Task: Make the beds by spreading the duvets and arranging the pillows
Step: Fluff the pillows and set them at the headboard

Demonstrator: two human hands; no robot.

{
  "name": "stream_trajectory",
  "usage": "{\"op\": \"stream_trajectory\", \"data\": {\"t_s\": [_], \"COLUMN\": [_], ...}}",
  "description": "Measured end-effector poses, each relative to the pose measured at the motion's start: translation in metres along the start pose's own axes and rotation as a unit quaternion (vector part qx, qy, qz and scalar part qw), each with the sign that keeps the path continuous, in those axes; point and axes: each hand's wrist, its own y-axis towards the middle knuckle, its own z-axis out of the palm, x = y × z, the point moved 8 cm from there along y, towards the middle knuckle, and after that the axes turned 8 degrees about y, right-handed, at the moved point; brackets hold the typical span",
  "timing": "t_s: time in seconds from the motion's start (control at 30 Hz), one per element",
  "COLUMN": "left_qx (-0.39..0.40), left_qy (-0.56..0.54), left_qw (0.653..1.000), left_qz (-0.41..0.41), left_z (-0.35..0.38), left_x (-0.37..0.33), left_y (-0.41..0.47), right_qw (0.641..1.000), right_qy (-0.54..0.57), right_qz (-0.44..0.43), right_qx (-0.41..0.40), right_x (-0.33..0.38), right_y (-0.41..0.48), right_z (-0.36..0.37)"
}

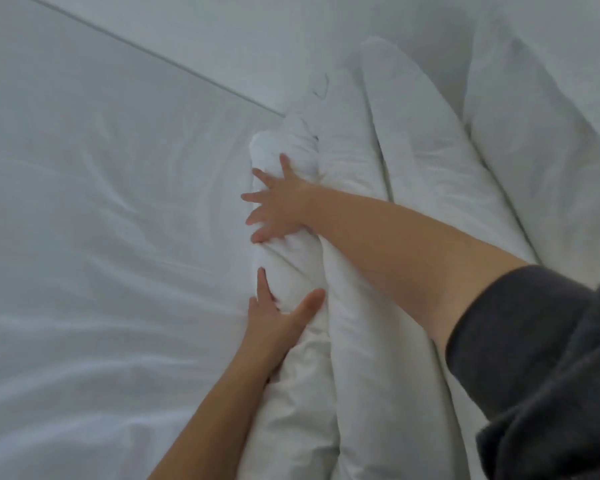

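We have both hands on the white duvet [329,265], bunched into long puffy folds. Right hand [280,202] splayed, pressing its rolled edge; left hand [274,317] nearer us, fingers spread, cupping that roll. Wrinkled white sheet [101,237] left of both.

Two hands: the left hand [274,327] near, the right hand [279,202] farther off, both on one rolled white duvet [291,258]. One white sheet [101,237] on the left. Three long puffy folds on the right. One dark sleeve [534,358] at the near right
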Motion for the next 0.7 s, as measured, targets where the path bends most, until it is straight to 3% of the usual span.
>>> {"op": "stream_trajectory", "data": {"t_s": [0.13, 0.27, 0.47, 0.57, 0.7], "left_qx": [-0.014, 0.030, 0.124, 0.143, 0.109], "left_qy": [0.053, 0.064, 0.097, 0.118, 0.129], "left_qw": [0.998, 0.997, 0.987, 0.982, 0.985], "left_qz": [0.003, -0.016, -0.034, -0.028, -0.041], "left_z": [0.012, 0.049, 0.162, 0.206, 0.210], "left_x": [0.001, -0.012, -0.045, -0.053, -0.039], "left_y": [0.015, 0.019, 0.018, 0.021, 0.031], "right_qw": [0.999, 0.998, 0.991, 0.993, 0.996], "right_qy": [-0.027, 0.007, -0.015, -0.006, -0.009], "right_qz": [-0.026, -0.007, 0.029, 0.047, 0.031], "right_qx": [0.026, 0.070, 0.128, 0.112, 0.083], "right_x": [-0.001, -0.032, -0.101, -0.129, -0.120], "right_y": [0.033, 0.025, -0.042, -0.064, -0.057], "right_z": [0.033, 0.077, 0.167, 0.206, 0.212]}}
